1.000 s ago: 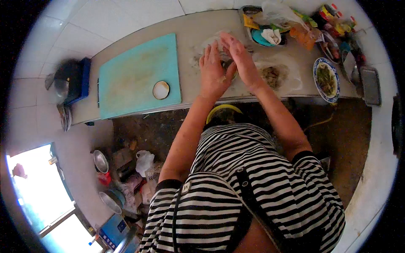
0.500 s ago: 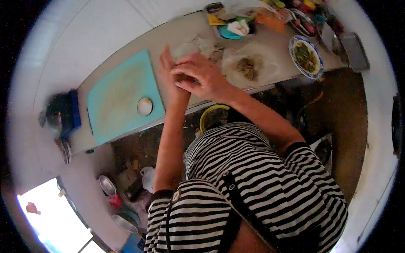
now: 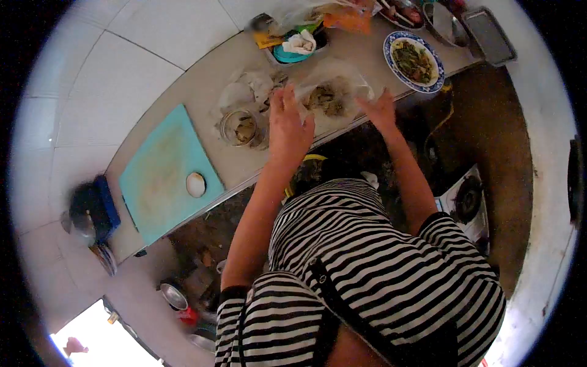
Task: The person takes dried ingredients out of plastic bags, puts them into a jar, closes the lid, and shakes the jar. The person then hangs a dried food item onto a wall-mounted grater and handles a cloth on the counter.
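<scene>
On the counter lies a spread clear plastic bag (image 3: 362, 82) with a heap of dried brown pieces (image 3: 327, 101) in it. My left hand (image 3: 288, 125) is at the bag's left side, fingers stretched out and thumb apart. At the right side, by the front edge of the counter, my right hand (image 3: 380, 112) has its fingers spread, fingertips right at the plastic. Just left of my left hand stands a clear glass bowl (image 3: 224, 127) holding some brown pieces (image 3: 245, 130).
A turquoise cutting board (image 3: 153, 165) with a small round white lid-like piece (image 3: 195, 185) lies at the left. A blue-rimmed plate of greens (image 3: 437, 82) stands at the right. Behind are a container with a white cloth (image 3: 299, 43) and a metal tray (image 3: 489, 37).
My hands were together above the counter; now they are apart, the right one moved to the right side of the bag. The glass bowl has come into sight. The view has shifted.
</scene>
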Motion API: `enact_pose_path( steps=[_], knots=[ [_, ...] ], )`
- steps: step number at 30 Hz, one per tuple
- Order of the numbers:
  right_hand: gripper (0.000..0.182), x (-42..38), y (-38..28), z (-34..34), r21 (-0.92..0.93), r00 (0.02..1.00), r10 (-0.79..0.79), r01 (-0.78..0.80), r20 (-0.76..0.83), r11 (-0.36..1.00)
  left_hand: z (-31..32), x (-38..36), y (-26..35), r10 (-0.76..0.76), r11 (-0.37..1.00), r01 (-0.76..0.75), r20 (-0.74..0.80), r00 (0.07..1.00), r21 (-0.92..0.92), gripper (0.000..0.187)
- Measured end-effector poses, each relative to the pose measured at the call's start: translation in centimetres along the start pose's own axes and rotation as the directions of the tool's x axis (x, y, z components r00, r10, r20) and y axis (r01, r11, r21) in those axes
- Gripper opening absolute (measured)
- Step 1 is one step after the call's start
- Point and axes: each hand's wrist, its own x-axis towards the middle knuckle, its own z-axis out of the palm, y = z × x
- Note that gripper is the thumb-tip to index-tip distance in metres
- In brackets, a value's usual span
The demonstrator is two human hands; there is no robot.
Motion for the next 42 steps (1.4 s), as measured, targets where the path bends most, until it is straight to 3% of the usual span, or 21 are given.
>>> enact_pose_path(
  steps=[1, 3, 4, 6, 8, 10, 14, 17, 20, 21, 24, 26, 28, 29, 30, 31, 34, 37, 40, 42],
  knots=[
    [0.078, 0.6, 3.2, 5.4, 0.272, 0.995, 0.064, -0.082, 0.075, 0.959, 1.8, 0.4, -0.7, -0.082, 0.996, 0.083, 0.032, 0.996, -0.034, 0.068],
    [0.067, 1.0, 4.2, 7.1, 0.450, 0.946, 0.130, -0.259, 0.298, 0.855, 5.1, 0.9, -3.0, -0.083, 0.993, 0.080, 0.032, 0.996, 0.085, 0.073],
    [0.059, 1.7, 1.7, 5.0, 0.374, 0.891, 0.156, -0.331, 0.426, 0.867, 6.2, 1.3, -3.6, -0.081, 0.987, 0.077, 0.027, 0.996, 0.144, 0.076],
    [0.045, 2.5, -2.3, 1.8, 0.356, 0.853, 0.112, -0.328, 0.511, 0.875, 6.7, 1.8, -4.3, -0.133, 0.983, 0.127, 0.042, 0.990, 0.132, 0.074],
    [0.035, 2.8, -5.0, -0.4, 0.479, 0.907, -0.030, -0.193, 0.420, 0.856, 6.8, 2.3, -5.2, -0.130, 0.979, 0.119, 0.057, 0.990, 0.166, 0.066],
    [0.034, 3.8, -8.5, -3.8, 0.482, 0.914, -0.116, -0.096, 0.389, 0.871, 6.9, 2.8, -6.3, -0.078, 0.967, 0.057, 0.077, 0.994, 0.247, 0.053],
    [0.036, 5.7, -9.7, -4.3, 0.453, 0.909, -0.319, 0.172, 0.270, 0.875, 5.7, 4.8, -5.9, -0.165, 0.977, 0.162, 0.008, 0.986, 0.140, 0.025],
    [0.034, 6.8, -10.0, -7.0, 0.484, 0.918, -0.313, 0.165, 0.243, 0.859, 4.6, 6.1, -5.6, -0.178, 0.982, 0.180, -0.039, 0.983, 0.060, 0.018],
    [0.039, 8.2, -8.9, -7.7, 0.409, 0.865, -0.250, 0.057, 0.436, 0.911, 3.3, 6.5, -5.2, -0.223, 0.974, 0.220, -0.072, 0.972, -0.046, 0.023],
    [0.043, 8.6, -8.3, -7.8, 0.513, 0.864, -0.245, -0.017, 0.439, 0.858, 2.9, 6.9, -4.8, -0.254, 0.964, 0.247, -0.068, 0.965, -0.096, 0.026],
    [0.054, 8.7, -7.2, -9.6, 0.756, 0.845, -0.262, -0.226, 0.466, 0.614, -0.3, 7.5, -1.6, -0.329, 0.865, 0.313, 0.029, 0.944, -0.391, 0.033],
    [0.062, 8.5, -8.1, -14.3, 0.848, 0.819, -0.312, -0.347, 0.482, 0.400, -3.3, 7.2, 1.7, -0.356, 0.750, 0.348, 0.100, 0.929, -0.562, 0.037],
    [0.065, 8.0, -6.5, -14.2, 0.871, 0.834, -0.476, -0.428, 0.279, -0.240, -5.3, 6.6, 4.2, -0.375, 0.643, 0.372, 0.148, 0.915, -0.669, 0.038],
    [0.067, 7.8, -5.5, -13.5, 0.725, 0.853, -0.502, -0.437, 0.145, -0.532, -5.4, 6.4, 4.4, -0.381, 0.619, 0.380, 0.160, 0.911, -0.687, 0.038],
    [0.074, 7.5, -4.0, -10.7, 0.388, 0.753, -0.619, -0.651, 0.224, -0.652, -5.3, 6.1, 4.6, -0.389, 0.592, 0.390, 0.174, 0.905, -0.705, 0.039],
    [0.071, 6.0, -4.2, -9.2, 0.496, 0.789, -0.547, -0.606, 0.280, -0.622, -5.1, 5.8, 4.6, -0.400, 0.563, 0.409, 0.196, 0.895, -0.718, 0.039],
    [0.064, 0.2, -8.1, -5.9, 0.768, 0.883, -0.284, -0.467, 0.374, -0.439, -2.9, 4.9, 4.1, -0.388, 0.694, 0.456, 0.243, 0.889, -0.558, 0.040],
    [0.053, -0.6, -6.9, -2.4, 0.315, 0.640, -0.515, -0.749, 0.571, -0.582, -1.6, 3.1, 2.9, -0.369, 0.743, 0.432, 0.226, 0.902, -0.511, 0.039],
    [0.050, -2.6, -5.2, -2.5, 0.597, 0.708, -0.367, -0.706, 0.603, -0.380, -2.6, 2.6, 2.7, -0.317, 0.663, 0.437, 0.301, 0.899, -0.607, 0.036],
    [0.049, -3.1, -2.2, 0.6, 0.703, 0.740, -0.243, -0.672, 0.627, -0.232, -1.7, 1.8, 0.7, -0.382, 0.481, 0.404, 0.229, 0.895, -0.778, 0.034]
  ],
)
